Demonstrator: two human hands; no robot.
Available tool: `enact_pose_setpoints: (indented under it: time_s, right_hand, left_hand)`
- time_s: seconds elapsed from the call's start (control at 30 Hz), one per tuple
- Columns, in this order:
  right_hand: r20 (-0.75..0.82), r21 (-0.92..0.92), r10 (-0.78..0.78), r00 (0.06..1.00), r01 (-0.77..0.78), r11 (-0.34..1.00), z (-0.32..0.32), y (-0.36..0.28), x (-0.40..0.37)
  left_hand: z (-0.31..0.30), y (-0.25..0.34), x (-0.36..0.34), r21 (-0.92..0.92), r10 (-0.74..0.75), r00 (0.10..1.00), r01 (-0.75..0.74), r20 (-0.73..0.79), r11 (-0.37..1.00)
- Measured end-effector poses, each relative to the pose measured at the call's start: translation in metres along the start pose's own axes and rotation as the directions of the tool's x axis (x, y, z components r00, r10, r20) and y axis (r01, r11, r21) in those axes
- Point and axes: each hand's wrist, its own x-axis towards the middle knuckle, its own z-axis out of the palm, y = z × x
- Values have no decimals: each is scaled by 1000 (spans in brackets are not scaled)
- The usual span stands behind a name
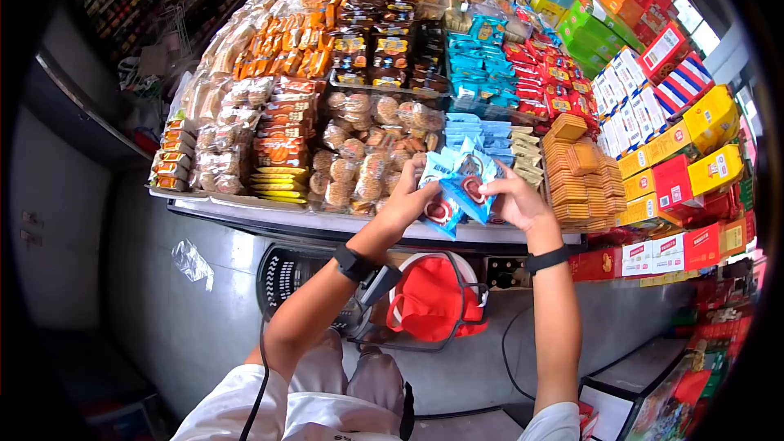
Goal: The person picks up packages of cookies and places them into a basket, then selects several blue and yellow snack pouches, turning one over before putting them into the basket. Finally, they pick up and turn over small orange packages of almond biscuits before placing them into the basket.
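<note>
Two blue snack packets with round red-brown pictures are held up over the front edge of the display. My left hand point(409, 201) is closed on the left packet point(441, 211), thumb across its front. My right hand point(520, 198) pinches the right packet point(472, 182), which overlaps the left one. Just behind them lie rows of light blue packets point(483, 130) of similar colour. Clear bags of round sesame-topped biscuits point(358, 171) sit left of my left hand. To the right of my right hand rise stacks of square crackers point(571, 182).
Below the display edge point(318, 224) stand a black basket point(278, 282) and a bucket with red cloth-like material point(430, 298). Boxed goods point(656, 151) are stacked at the right. A crumpled clear wrapper point(193, 264) lies on the floor at left. Cables hang beside both arms.
</note>
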Motion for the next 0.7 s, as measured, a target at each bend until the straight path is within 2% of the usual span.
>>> enact_pose_setpoints:
  time_s: [0.03, 0.13, 0.17, 0.23, 0.27, 0.37, 0.5, 0.57, 0.63, 0.67, 0.7]
  right_hand:
    - [30, 37, 29, 999, -30, 999, 9, 8, -1]
    - [16, 94, 2, 1000, -4, 996, 48, 38, -4]
    - [-33, 91, -15, 999, 18, 996, 64, 50, -9]
    - [-50, 78, -63, 997, 66, 995, 97, 75, -12]
    - [-74, 72, -87, 993, 92, 993, 109, 93, -12]
    - [-140, 0, -179, 974, 181, 983, 157, 137, -18]
    - [-229, 29, -140, 963, 150, 988, 199, 209, -14]
    - [-239, -36, -83, 967, 77, 996, 208, 243, -12]
    - [-212, 3, -71, 975, 73, 997, 223, 277, -10]
    - [-251, 10, -24, 968, 27, 1000, 226, 301, -11]
    - [-292, 21, 28, 956, -23, 1000, 225, 326, -13]
  left_hand:
    - [-10, 2, -9, -44, -22, 1000, 22, -2, 999]
    - [-32, 25, -47, -232, -247, 969, 235, -24, 944]
    - [-43, 28, -58, -269, -311, 950, 292, -29, 918]
    - [-66, 31, -80, -270, -238, 971, 237, 31, 933]
    - [-76, 31, -95, -272, -271, 963, 259, -6, 927]
    - [-116, 25, -132, -320, -351, 936, 340, 25, 884]
    - [-169, 6, -178, -289, -403, 915, 393, 28, 873]
    - [-191, -1, -198, -237, -432, 902, 422, 7, 875]
    - [-220, -28, -216, -153, -396, 918, 393, 12, 906]
    - [-230, -37, -226, -166, -472, 881, 469, 21, 868]
    - [-241, -46, -233, -196, -584, 806, 591, 98, 783]
